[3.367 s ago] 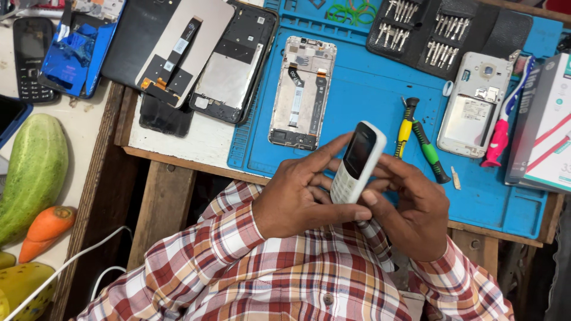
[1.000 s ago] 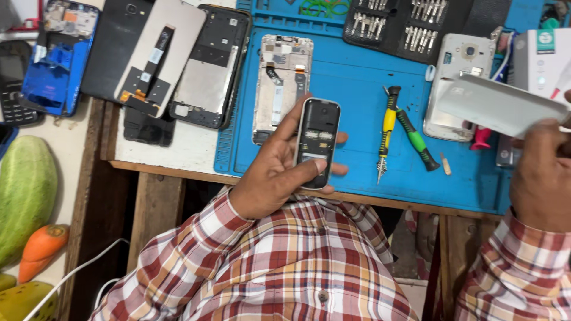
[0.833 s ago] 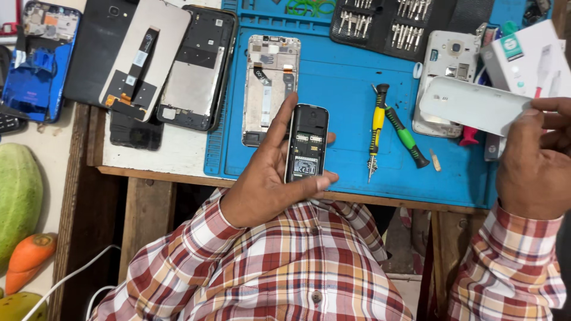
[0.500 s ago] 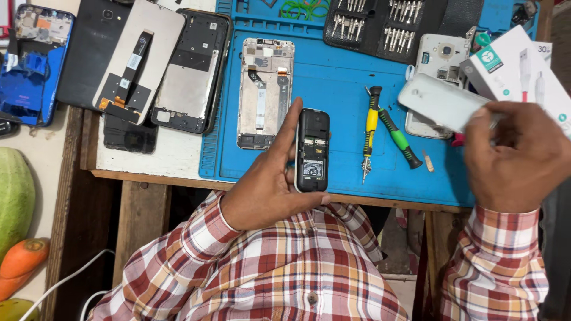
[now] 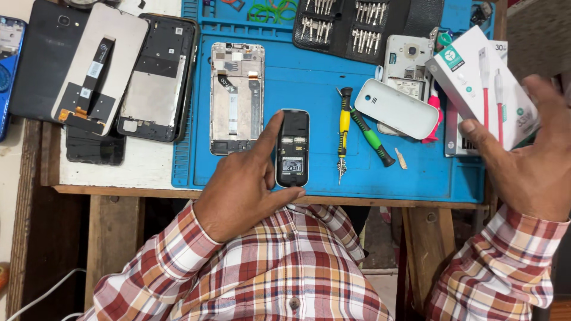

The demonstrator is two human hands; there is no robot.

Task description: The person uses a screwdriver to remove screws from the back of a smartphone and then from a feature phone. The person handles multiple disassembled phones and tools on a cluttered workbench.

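My left hand (image 5: 247, 178) grips a small black bar phone (image 5: 292, 148) with its back cover off, holding it back-up over the blue work mat (image 5: 309, 77). The phone's white back cover (image 5: 396, 109) lies on the mat to the right, resting partly on a white opened phone (image 5: 406, 68). My right hand (image 5: 523, 157) hovers empty with fingers spread at the right edge, beside a white cable box (image 5: 480, 80). Two screwdrivers, one yellow (image 5: 343, 134) and one green (image 5: 370, 135), lie between the phone and the cover.
A stripped phone frame (image 5: 237, 98) lies on the mat's left part. A black bit-set case (image 5: 357, 24) sits at the top. Off the mat to the left lie a display panel (image 5: 95, 65), a dark phone housing (image 5: 156, 77) and a black phone (image 5: 44, 56).
My right hand carried the white back cover to the right, laid it on the mat and let go. My left hand kept the phone, its bare back now facing up.
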